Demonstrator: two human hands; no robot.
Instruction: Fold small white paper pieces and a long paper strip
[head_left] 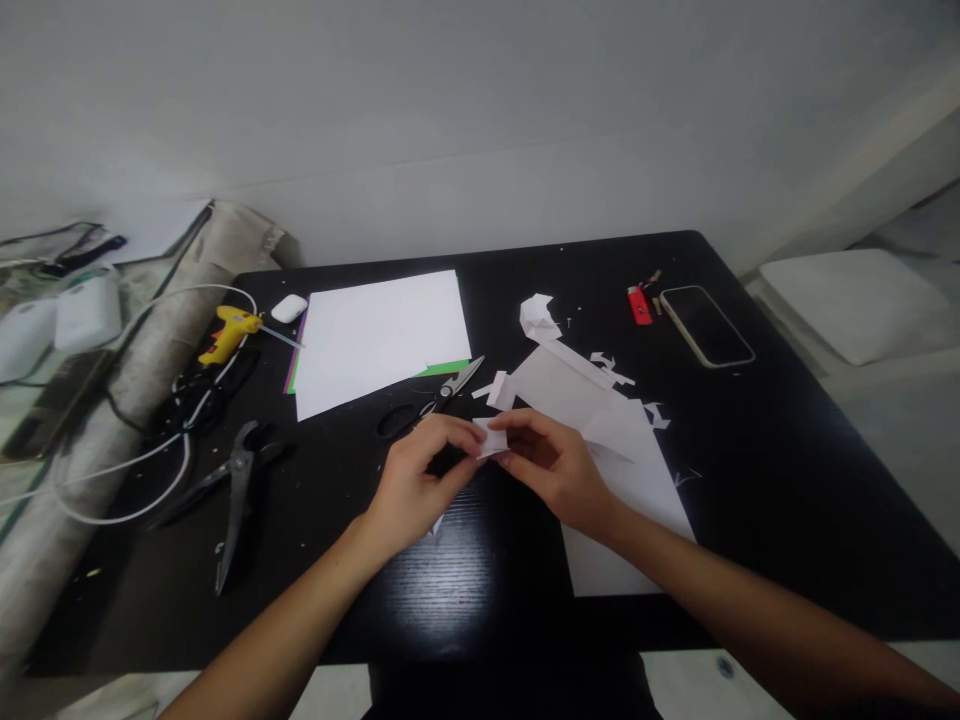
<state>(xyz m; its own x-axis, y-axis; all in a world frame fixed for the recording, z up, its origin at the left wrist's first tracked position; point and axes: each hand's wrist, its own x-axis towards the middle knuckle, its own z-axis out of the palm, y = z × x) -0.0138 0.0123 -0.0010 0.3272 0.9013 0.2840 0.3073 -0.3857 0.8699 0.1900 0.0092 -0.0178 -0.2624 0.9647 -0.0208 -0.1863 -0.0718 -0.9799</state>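
Observation:
Between both hands, above the black table, is a small piece of white paper [492,440]. My left hand [424,465] pinches its left side between thumb and fingers. On the other side my right hand [559,470] grips the right edge the same way. Just beyond the hands lie black-handled scissors [448,390], blades partly apart and pointing away to the right. A small folded paper piece [501,390] rests close to the fingertips. Under and beside my right forearm is a cut white sheet [607,550], with paper scraps [611,368] around it.
A stack of white and coloured paper [382,340] lies at the back left, near a yellow glue gun [228,335] with a white cable. Dark pliers [238,480] rest at left. A crumpled paper [538,316], red lighter [639,304] and phone [707,326] lie toward the back right.

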